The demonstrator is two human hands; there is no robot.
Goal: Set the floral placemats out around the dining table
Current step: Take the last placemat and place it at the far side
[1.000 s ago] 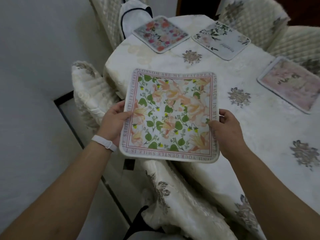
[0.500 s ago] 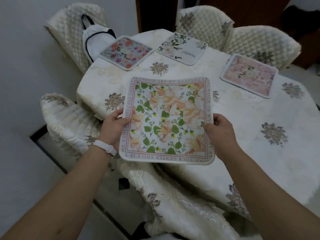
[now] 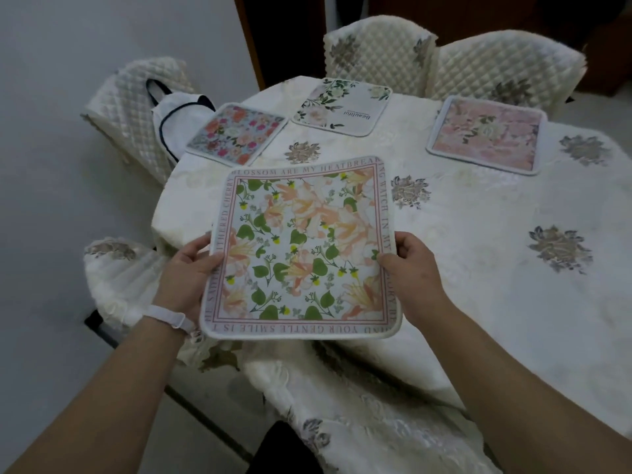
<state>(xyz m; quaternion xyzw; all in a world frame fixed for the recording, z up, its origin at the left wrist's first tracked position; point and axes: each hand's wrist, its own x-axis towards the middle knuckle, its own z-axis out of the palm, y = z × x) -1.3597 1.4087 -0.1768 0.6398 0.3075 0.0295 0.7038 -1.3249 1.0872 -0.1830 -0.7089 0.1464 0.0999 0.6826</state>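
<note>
both hands' grip [image 3: 186, 275] [image 3: 412, 268] on placemat [image 3: 302, 248]

Three floral placemats [image 3: 236, 134] lie apart on the cream-clothed dining table [image 3: 478, 254].

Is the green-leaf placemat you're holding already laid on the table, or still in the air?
Not laid yet. The green-leaf placemat is spread flat, gripped at its side edges by the left hand and right hand, its near edge overhanging the table.
</note>
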